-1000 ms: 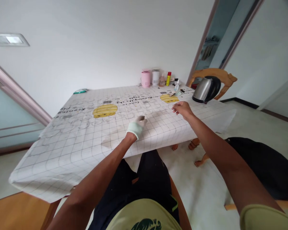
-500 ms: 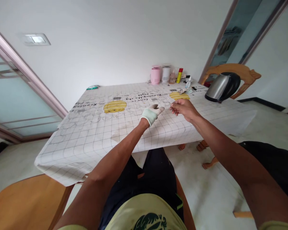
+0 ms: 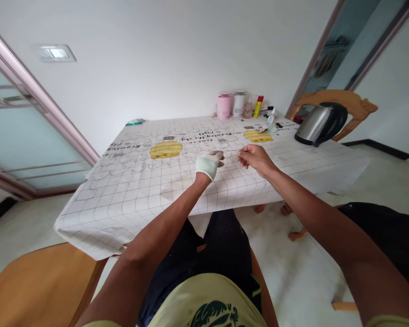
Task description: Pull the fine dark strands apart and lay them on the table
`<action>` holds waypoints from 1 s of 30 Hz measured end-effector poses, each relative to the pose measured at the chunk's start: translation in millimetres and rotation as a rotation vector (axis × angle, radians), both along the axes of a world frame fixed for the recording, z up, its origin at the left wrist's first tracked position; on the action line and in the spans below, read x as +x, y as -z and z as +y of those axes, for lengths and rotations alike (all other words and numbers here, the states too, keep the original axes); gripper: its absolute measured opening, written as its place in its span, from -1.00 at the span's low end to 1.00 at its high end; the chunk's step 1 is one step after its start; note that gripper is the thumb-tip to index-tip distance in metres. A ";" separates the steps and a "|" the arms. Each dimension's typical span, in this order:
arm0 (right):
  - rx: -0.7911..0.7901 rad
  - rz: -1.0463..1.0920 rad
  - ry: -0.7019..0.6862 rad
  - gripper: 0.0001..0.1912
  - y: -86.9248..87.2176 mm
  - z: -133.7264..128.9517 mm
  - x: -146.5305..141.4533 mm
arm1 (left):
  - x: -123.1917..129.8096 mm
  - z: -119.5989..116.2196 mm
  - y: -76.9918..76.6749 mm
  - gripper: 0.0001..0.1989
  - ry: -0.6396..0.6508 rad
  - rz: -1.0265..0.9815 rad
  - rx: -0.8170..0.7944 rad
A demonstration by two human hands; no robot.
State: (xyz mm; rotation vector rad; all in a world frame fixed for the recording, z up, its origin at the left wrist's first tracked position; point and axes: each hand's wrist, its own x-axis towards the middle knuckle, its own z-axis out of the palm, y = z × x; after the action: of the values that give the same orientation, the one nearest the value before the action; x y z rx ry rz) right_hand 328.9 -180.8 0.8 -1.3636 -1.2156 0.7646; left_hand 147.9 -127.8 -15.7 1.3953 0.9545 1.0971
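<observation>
My left hand (image 3: 209, 164), in a pale green and white glove, is held over the near middle of the table with its fingers pinched together. Bare and a little to the right, my right hand (image 3: 254, 158) pinches thumb against fingertips. The fingertips of both hands face each other across a small gap. A thin dark line shows in that gap; whether it is a thread or wire, or part of the cloth's print, I cannot tell. Beneath them lies a white checked tablecloth (image 3: 177, 181) with yellow cartoon prints.
An electric kettle (image 3: 315, 125) stands at the table's right end, before a wooden chair (image 3: 356, 109). Along the wall are a pink container (image 3: 224, 106), a white one (image 3: 239, 104), a yellow spray can (image 3: 258, 107) and small bottles. A green packet (image 3: 134, 121) lies far left.
My left hand has closed from spread fingers to a pinch and shifted slightly left. My right hand stays pinched and has dropped slightly. The view has shifted a little.
</observation>
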 end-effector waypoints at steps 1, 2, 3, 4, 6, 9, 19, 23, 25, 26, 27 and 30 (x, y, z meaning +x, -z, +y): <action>0.006 -0.008 0.017 -0.86 2.4 1.8 -0.1 | -1.2 0.9 2.0 -0.77 -0.011 -0.022 -0.010; 0.011 -0.022 0.037 -0.87 4.9 3.4 -0.3 | -2.3 1.4 4.2 -0.77 -0.021 -0.039 -0.016; 0.013 -0.045 0.059 -0.87 7.2 4.9 -0.6 | -3.2 1.5 6.3 -0.77 -0.030 -0.055 -0.016; 0.011 -0.079 0.082 -0.89 9.1 6.0 -1.0 | -3.8 1.1 8.4 -0.76 -0.036 -0.068 -0.015; 0.007 -0.192 0.129 -0.91 11.9 6.5 -2.1 | -4.5 -0.4 11.9 -0.75 -0.051 -0.083 -0.013; 0.079 -0.480 0.216 -0.92 12.7 2.7 -4.9 | -3.5 -2.8 15.0 -0.73 -0.086 -0.073 0.001; 0.086 -0.819 0.219 -0.89 7.6 -6.6 -14.1 | -2.7 3.5 18.9 -0.78 -0.145 0.210 0.292; -0.028 -0.742 0.234 -0.91 11.9 4.7 2.3 | -6.4 0.3 18.9 -0.81 -0.147 0.317 0.414; -0.057 -0.776 0.275 -0.91 15.7 12.4 19.7 | -7.5 -2.1 16.7 -0.77 -0.130 0.263 0.278; -0.082 -0.811 0.309 -0.88 17.5 16.3 30.3 | -8.5 -3.2 15.3 -0.75 -0.119 0.227 0.195; -0.122 -0.854 0.352 -0.85 19.2 19.9 41.5 | -9.9 -3.9 14.0 -0.72 -0.107 0.193 0.121; -0.232 -0.949 0.451 -0.78 24.2 27.9 74.1 | -17.9 -3.7 11.1 -0.69 -0.076 0.151 -0.001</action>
State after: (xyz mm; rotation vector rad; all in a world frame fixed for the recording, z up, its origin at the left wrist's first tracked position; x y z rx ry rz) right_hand 403.0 -152.9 -23.4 -2.2147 -1.4446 -0.1208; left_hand 130.0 -131.5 -26.8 1.4673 1.1245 1.0572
